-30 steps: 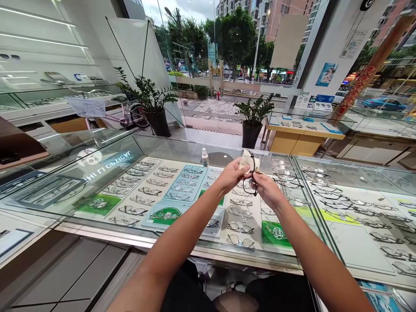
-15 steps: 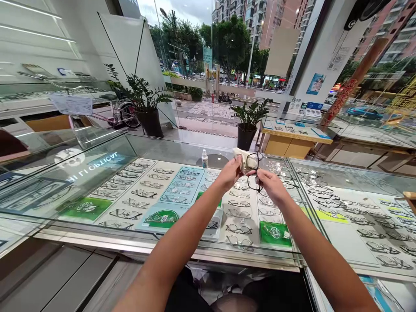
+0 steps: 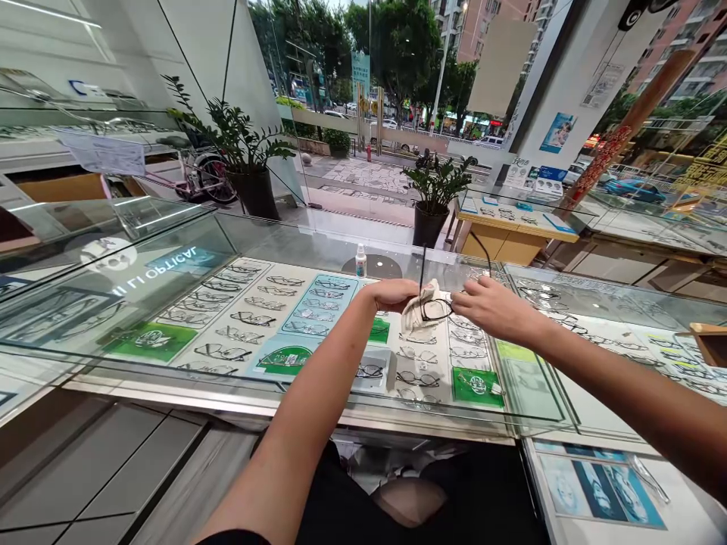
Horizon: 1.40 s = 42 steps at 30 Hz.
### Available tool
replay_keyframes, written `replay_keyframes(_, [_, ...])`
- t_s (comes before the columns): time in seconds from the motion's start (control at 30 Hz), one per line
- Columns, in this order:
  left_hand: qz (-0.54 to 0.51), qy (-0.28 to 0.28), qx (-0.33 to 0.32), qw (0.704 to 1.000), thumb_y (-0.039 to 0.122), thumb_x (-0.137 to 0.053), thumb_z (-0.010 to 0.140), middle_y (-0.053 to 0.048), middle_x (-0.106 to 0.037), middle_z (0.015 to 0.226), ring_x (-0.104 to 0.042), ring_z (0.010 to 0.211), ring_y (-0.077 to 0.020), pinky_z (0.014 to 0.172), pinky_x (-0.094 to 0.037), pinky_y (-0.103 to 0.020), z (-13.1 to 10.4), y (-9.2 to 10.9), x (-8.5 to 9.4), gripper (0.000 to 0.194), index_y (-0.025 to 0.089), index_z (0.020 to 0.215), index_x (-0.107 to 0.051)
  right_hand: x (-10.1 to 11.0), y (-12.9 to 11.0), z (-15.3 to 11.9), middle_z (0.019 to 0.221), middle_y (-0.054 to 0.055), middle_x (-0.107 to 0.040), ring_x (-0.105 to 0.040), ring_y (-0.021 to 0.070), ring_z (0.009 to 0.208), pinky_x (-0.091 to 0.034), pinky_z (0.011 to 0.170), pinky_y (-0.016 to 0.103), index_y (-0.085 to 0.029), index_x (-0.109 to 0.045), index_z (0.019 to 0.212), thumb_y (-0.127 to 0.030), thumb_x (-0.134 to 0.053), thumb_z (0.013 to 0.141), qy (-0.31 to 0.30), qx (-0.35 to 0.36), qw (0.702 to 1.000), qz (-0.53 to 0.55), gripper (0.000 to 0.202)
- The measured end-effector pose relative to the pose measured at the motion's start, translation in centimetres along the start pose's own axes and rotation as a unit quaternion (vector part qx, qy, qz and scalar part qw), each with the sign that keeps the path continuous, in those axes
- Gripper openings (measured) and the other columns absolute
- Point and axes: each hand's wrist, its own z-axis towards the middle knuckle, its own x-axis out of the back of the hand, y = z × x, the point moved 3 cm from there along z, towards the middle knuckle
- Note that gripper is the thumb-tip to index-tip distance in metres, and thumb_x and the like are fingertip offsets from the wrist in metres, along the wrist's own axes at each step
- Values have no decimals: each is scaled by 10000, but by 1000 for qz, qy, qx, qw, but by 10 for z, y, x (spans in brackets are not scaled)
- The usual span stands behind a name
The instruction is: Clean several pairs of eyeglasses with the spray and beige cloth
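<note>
Above the glass display case (image 3: pixel 318 409), my left hand (image 3: pixel 396 294) is closed on a pale cloth (image 3: pixel 416 316), which lies against one lens of a pair of black-framed glasses (image 3: pixel 437 309). My right hand (image 3: pixel 482 304) has its fingers closed on the other side of that frame. The temples of the glasses point upward, away from me. A small white spray bottle (image 3: pixel 360 260) stands upright on the glass top, left of my hands. Rows of eyeglasses sit inside the case beneath.
Two potted plants (image 3: pixel 429 219) stand on the floor behind the case. Further back on the right is a wooden display table (image 3: pixel 500 231). A bicycle (image 3: pixel 187 178) is at the left. A second glass case adjoins on the right, with a wooden box (image 3: pixel 709 344) at its far edge.
The glasses have turned from upright to roughly level, with their temples now pointing up. My right hand has risen and turned palm down. The view has tilted downward.
</note>
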Motion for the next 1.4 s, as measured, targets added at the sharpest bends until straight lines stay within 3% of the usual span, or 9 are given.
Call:
replay_keyframes(0.13, [38,-80,19,996,394,-1030,577,-43,-672,670,-580,609,-158,584,-455,-283,-3,2,-18,415,161,717,-716,0,-7,8,958,63,-732,-514,255,917,-260,743,395,-199,-738,916,-137,-645,1046,-13,42,999,-26,171])
replay_keyframes(0.27, [49,-117,6,992,298,-1038,522,-50,-690,715,-569,611,-146,579,-429,-278,-3,9,-33,416,150,749,-722,2,-4,10,959,61,-726,-506,252,908,-259,753,393,-197,-734,920,-146,-640,1054,-22,38,999,-20,172])
replay_keyframes(0.6, [55,-81,-37,995,433,-1011,602,21,-537,602,-424,527,-78,483,-311,-231,6,5,-42,484,153,670,-622,-2,0,2,955,68,-731,-509,257,917,-258,766,390,-181,-736,954,-156,-620,1067,-25,-6,1000,4,164])
replay_keyframes(0.73, [52,-111,-24,992,473,-1004,619,-28,-642,684,-514,556,-98,505,-372,-234,3,7,-43,483,126,798,-718,-9,-1,-2,984,66,-729,-521,253,937,-275,782,386,-186,-734,981,-158,-598,1082,-32,-18,999,19,171])
replay_keyframes(0.87, [31,-118,-19,992,330,-1055,493,-37,-698,752,-623,647,-136,572,-457,-235,1,10,-43,521,135,847,-725,-11,-2,0,986,64,-729,-526,252,942,-285,790,386,-189,-726,954,-146,-605,1075,-34,-23,999,19,177])
replay_keyframes(1.1, [-22,-27,-43,998,351,-1032,582,-21,-656,673,-548,562,-99,512,-417,-222,10,0,-40,418,139,735,-707,-4,2,3,943,63,-719,-526,252,913,-279,769,393,-190,-721,920,-100,-607,1042,0,-27,1000,-8,190])
replay_keyframes(1.2, [-51,2,-42,998,453,-1009,659,-92,-735,799,-644,658,-146,600,-506,-253,12,-1,-33,464,108,844,-760,-4,6,-2,938,60,-725,-518,253,901,-278,771,390,-194,-726,921,-102,-605,1040,9,-38,999,-16,193])
replay_keyframes(1.27, [-78,27,-44,996,528,-967,726,-123,-758,873,-682,726,-167,670,-551,-275,13,0,-25,510,98,912,-767,-6,10,-7,932,66,-731,-512,253,896,-277,778,389,-191,-729,915,-111,-593,1048,20,-59,998,-17,206])
replay_keyframes(1.4, [-138,103,-68,983,534,-848,883,-68,-738,872,-657,708,-132,676,-550,-251,17,3,-10,428,142,1015,-739,-9,20,-13,936,94,-763,-504,254,870,-281,772,391,-186,-748,906,-208,-533,1100,75,-156,984,44,291])
